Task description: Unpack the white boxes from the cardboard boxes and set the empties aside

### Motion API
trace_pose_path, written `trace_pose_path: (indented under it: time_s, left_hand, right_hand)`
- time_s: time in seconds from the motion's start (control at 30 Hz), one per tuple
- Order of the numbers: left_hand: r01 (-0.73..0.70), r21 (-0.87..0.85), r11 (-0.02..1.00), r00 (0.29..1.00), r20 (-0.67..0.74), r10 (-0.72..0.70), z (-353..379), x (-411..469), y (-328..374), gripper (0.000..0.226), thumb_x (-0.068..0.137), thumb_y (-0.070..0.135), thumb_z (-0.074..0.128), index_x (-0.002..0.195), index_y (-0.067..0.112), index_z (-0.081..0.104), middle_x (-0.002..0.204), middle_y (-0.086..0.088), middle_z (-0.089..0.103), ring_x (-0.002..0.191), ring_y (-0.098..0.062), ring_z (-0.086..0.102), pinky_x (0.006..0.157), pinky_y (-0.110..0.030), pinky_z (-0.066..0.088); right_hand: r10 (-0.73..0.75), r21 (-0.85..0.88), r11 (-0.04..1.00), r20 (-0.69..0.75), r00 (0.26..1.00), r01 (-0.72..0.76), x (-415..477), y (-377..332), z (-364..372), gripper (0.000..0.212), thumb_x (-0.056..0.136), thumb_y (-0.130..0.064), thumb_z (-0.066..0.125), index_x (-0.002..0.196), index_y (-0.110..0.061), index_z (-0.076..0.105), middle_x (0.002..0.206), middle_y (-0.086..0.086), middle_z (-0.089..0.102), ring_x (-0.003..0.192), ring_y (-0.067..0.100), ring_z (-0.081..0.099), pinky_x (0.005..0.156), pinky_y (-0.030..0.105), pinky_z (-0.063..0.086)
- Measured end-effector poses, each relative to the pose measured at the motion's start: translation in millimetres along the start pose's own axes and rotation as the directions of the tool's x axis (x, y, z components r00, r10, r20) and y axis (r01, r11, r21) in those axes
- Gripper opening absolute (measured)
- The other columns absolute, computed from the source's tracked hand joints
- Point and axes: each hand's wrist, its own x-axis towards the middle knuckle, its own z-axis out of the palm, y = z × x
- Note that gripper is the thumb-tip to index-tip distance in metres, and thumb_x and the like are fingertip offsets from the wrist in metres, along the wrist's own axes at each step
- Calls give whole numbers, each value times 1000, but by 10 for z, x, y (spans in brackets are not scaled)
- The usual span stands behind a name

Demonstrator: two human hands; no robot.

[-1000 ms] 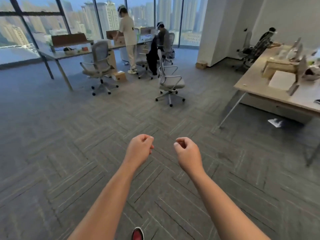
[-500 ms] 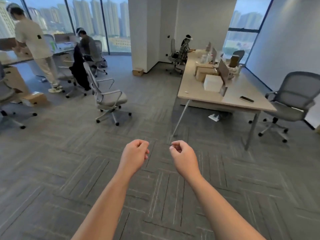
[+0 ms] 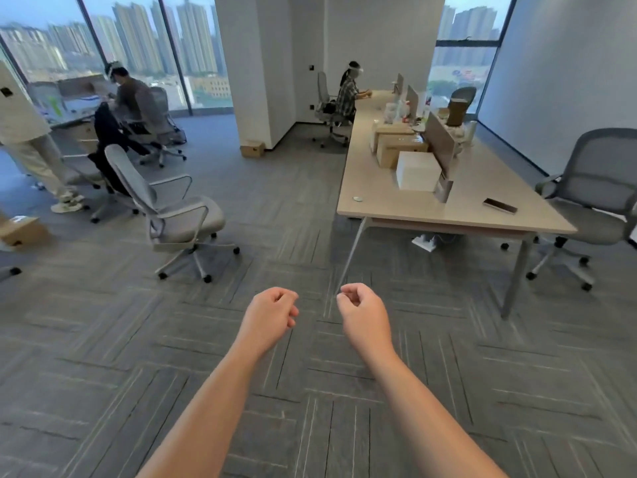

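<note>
While both hands hover over the carpet (image 3: 103, 339) well short of the desk (image 3: 413, 210), the white box (image 3: 418, 174) sits on that desk's left half, close to its near end and touching the grey divider panel (image 3: 439, 143) that runs down the desk's middle. It is a plain, matt, square-edged box with a closed top, and no markings can be made out. Just behind it on the desk stand the cardboard boxes (image 3: 396, 150), brown and blocky, lined up along the same side of the divider. The left hand (image 3: 270, 313) and right hand (image 3: 362, 313) are each curled into a loose fist, knuckles up, grasping nothing, with bare forearms stretched forward. The desk has a pale wood-look top on thin slanted metal legs (image 3: 351, 257); a dark phone (image 3: 499, 205) lies flat on its right half near the front edge, and a small round disc (image 3: 357, 199) lies near its front left corner. Under the desk a white power strip (image 3: 427, 242) rests on the ribbed grey carpet tiles. A grey mesh chair (image 3: 599, 188) stands at the desk's right side, and a pale swivel chair (image 3: 172, 208) stands well to the desk's left. A person (image 3: 350, 91) sits at the desk's far left end. A small cardboard carton (image 3: 252, 149) lies on the floor by a white pillar, left of the desk.
</note>
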Motion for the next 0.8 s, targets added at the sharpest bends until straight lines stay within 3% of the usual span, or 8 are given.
trace_pose_path:
  time_s: [0.13,0.27,0.47,0.8]
  left_hand:
    - [22,-14,1000,999,-46,-22,-62,710,198,21,96,24,54,90,11,69,73,-2,69,62,-16,60,68,-37,54]
    - [20,-35,999,996,-87,-23,-192,1462,322,19,96,23,54,90,13,69,73,-3,69,61,-15,61,67,-36,53]
    - [-17,-105,994,995,-95,7,-374,2844,443,18,96,20,55,88,12,69,72,-3,68,60,-14,59,61,-30,50]
    - [-66,-71,995,994,82,72,-533,5265,989,20,96,23,53,88,12,68,72,-2,67,60,-13,59,63,-31,52]
  right_hand:
    - [-26,23,999,42,999,25,847,-246,243,9,99,-21,56,104,-21,64,88,-12,63,78,6,58,60,13,40]
    - [-50,-5,999,104,993,51,1555,-412,560,11,99,-23,57,107,-22,64,90,-13,63,77,-1,58,58,8,40]
    - [-71,-60,995,79,994,75,2807,-556,1122,12,98,-23,56,108,-23,63,95,-13,63,85,1,59,64,13,39]
    - [-20,-94,995,-65,998,14,4807,-897,1923,17,97,-24,57,112,-22,64,93,-18,62,86,-4,56,68,13,40]
